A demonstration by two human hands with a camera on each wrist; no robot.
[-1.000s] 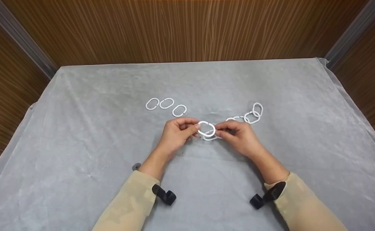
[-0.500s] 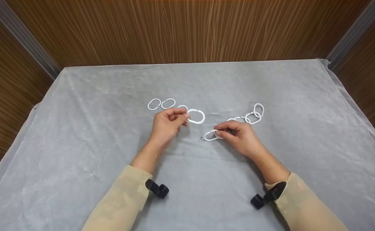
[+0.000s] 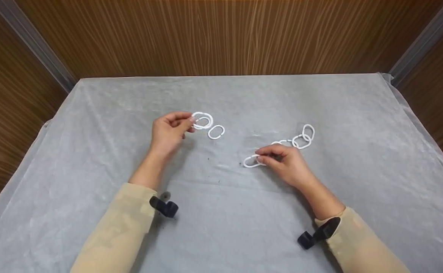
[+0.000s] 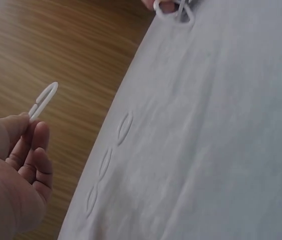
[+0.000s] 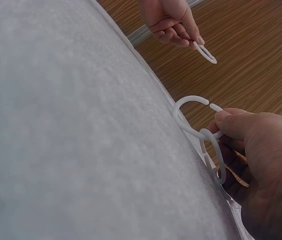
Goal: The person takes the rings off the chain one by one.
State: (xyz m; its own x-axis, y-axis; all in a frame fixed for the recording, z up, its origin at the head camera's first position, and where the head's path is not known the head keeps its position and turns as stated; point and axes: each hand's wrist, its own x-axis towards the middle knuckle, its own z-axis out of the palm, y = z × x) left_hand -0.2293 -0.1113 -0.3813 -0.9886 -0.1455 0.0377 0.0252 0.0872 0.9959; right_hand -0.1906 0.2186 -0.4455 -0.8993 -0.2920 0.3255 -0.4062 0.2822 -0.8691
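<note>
In the head view my left hand point(image 3: 171, 131) pinches a white oval split link point(image 3: 211, 120) by its left end, between thumb and fingers. The left wrist view shows this link point(image 4: 46, 98) raised off the cloth, with a small gap in its side. Over to the right, my right hand point(image 3: 285, 163) pinches the end link point(image 3: 245, 163) of a white chain near its gap. A second link point(image 5: 221, 157) hangs through that end link in the right wrist view. The rest of the chain point(image 3: 313, 132) trails behind the hand, partly hidden by it.
Loose white links lie on the grey cloth point(image 3: 221, 212); one point(image 3: 209, 134) is plain to see, others sit behind the held link. The left wrist view shows three loose links point(image 4: 119, 136) in a row. Wood-grain panels point(image 3: 229, 38) border the table's back and sides.
My left hand has moved left and away from the right hand, carrying its link to above the loose links. The right hand has stayed in place on the chain's end link.
</note>
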